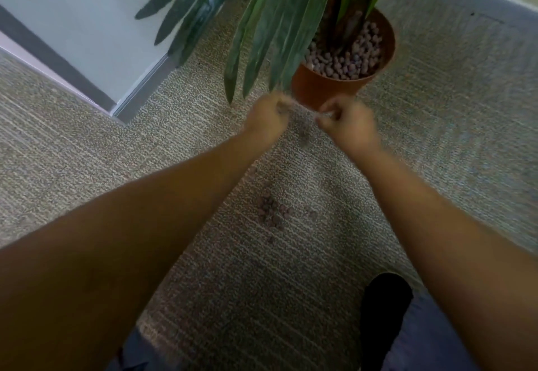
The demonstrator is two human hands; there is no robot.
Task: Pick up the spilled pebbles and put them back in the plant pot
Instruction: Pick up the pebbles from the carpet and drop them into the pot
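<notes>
At nine to eleven o'clock we see a pale wall point(87, 30) with a grey skirting strip meeting the carpet point(72, 137). Long dark green leaves point(270, 27) hang down from twelve o'clock, over the near left side of the plant pot point(314, 88).

Our left hand point(269, 116) reaches forward just above centre, fingers curled in and bunched together; the blur keeps us from telling whether it pinches anything. Just beside it at one o'clock, our right hand point(348, 124) is curled the same way, thumb and fingertips drawn close, and again we cannot tell what, if anything, sits between them. Both hands hover near the front wall of the orange pot, below its rim.

The spilled pebbles point(272, 213) lie in a small loose cluster on the carpet between our forearms, at about six o'clock from the hands and well apart from the pot. Inside the pot, at one o'clock, a bed of similar pebbles point(349, 59) surrounds the plant's stem.

At five o'clock a dark shoe point(384, 306) rests on the carpet beside a blue trouser leg point(422, 341).
</notes>
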